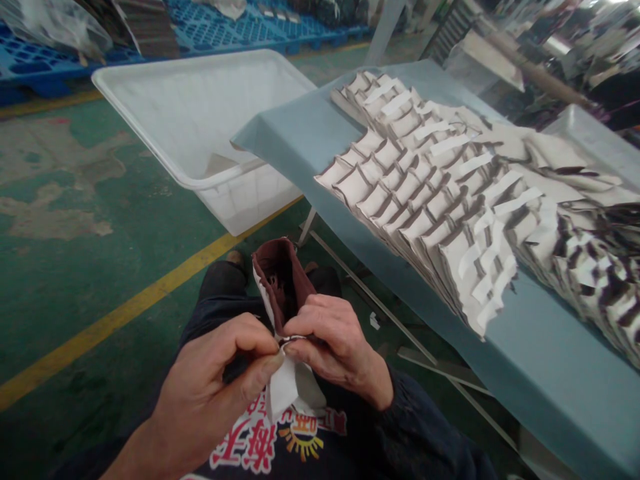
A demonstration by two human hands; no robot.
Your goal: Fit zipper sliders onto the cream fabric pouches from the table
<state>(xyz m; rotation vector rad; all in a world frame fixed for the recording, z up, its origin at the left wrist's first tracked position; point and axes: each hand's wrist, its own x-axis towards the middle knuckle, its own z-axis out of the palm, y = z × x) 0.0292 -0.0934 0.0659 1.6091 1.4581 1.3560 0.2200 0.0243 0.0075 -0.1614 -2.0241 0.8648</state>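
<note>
Over my lap I hold a stitched piece (pixel 299 275), maroon inside and pale outside, its far end standing open like a pouch; its exact kind is unclear. My left hand (pixel 215 377) pinches the near edge between thumb and forefinger. Just beside it, my right hand (pixel 340 343) grips the same edge, thumb below and fingers curled above. Between the fingertips the edge is drawn together, and a white flap (pixel 283 387) hangs beneath. The fingers cover the exact spot being pinched.
To my right, a table with a blue-grey cover (pixel 295 143) bears overlapping stacks of cream pieces (pixel 405 193) with dark edges and white strips. Ahead stands a white plastic tub (pixel 195 100). Farther back lies a blue pallet (pixel 215 30). A yellow line (pixel 125 317) crosses the green floor.
</note>
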